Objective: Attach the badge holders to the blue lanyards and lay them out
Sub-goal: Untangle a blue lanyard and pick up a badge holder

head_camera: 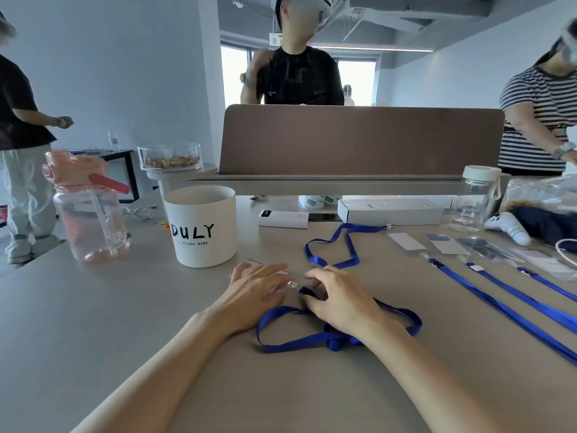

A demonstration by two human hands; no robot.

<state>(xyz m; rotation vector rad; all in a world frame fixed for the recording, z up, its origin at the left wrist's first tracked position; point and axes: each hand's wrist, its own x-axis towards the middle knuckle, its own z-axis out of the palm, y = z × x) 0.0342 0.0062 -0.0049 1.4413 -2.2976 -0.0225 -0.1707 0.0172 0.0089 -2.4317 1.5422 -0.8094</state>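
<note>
Both hands sit low at the middle of the table (125,307), close together and nearly touching. The left hand (254,295) has its fingers straight and spread over a clear badge holder (290,281), pressing it flat. The right hand (340,300) has thumb and forefinger curled in a pinch on the dark clip (304,290) of a blue lanyard (281,342). The clip is just beside the holder's tab. I cannot tell whether it is through the slot. That lanyard's strap lies in a loose tangle under and around the wearer's right wrist.

A second loose lanyard (348,242) loops beyond the hands, its far end near a white box (390,210). To the right I count three laid-out lanyards (487,296) in straight lines side by side, with finished holders (406,241) at their far ends. More holders lie beside them, too blurred to count.

Containers:
- White pot (203,226), lettered DULY, just beyond the left hand. The rim is in view and the inside is hidden from this angle.
- Pink-lidded water bottle (90,220), far left. It has a clear body with a straw inside and a pinkish tint at the base. I cannot tell whether it holds liquid.
- Glass dish (170,157) on a raised stand, holding a shallow layer of orange-brown pieces.
- Clear bottle (474,201) with a white cap, right of the box. It looks empty.
- Crumpled clear bag (543,195) at the far right. I cannot make out its contents.
</note>
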